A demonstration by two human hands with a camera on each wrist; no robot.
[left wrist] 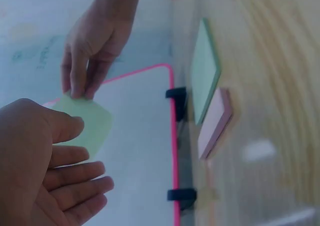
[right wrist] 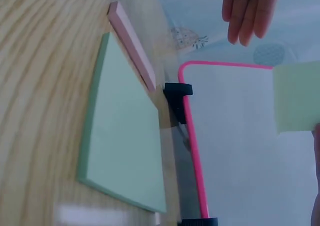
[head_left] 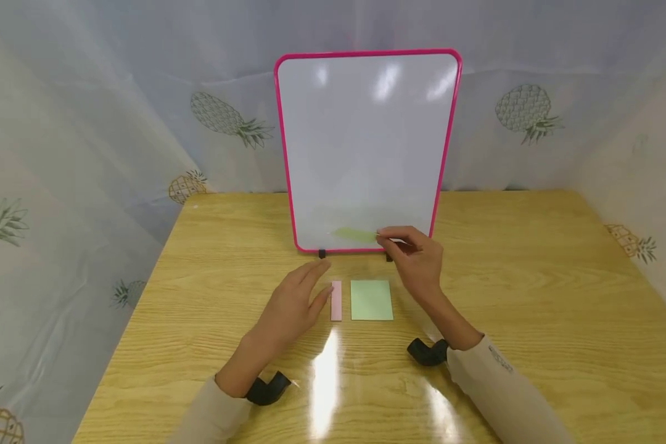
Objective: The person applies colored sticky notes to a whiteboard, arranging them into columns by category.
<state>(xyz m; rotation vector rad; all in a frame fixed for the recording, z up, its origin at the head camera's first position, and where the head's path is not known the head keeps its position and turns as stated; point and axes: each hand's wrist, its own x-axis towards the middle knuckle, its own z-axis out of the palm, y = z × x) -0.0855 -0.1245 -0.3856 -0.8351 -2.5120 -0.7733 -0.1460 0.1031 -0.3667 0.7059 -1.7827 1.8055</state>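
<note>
Between thumb and fingertips, my right hand (head_left: 419, 259) pinches a single pale green sticky note (head_left: 355, 234) by its right edge. The note is seen nearly edge-on in front of the lower part of a pink-framed whiteboard (head_left: 366, 142). My left hand (head_left: 294, 299), fingers relaxed and apart, holds nothing and hovers by the table pads. In the left wrist view its thumb overlaps the sticky note (left wrist: 95, 128); in the right wrist view a space shows between the left fingers (right wrist: 250, 15) and the note (right wrist: 300, 98). A green sticky note pad (head_left: 372, 300) and a narrow pink pad (head_left: 337, 301) lie below the board.
Black feet (head_left: 322, 253) support the whiteboard upright on the wooden table (head_left: 533, 296). Behind it hangs a pale curtain (head_left: 366, 24) printed with pineapples. Black curved pieces (head_left: 427, 352) sit at both wrists, low over the table.
</note>
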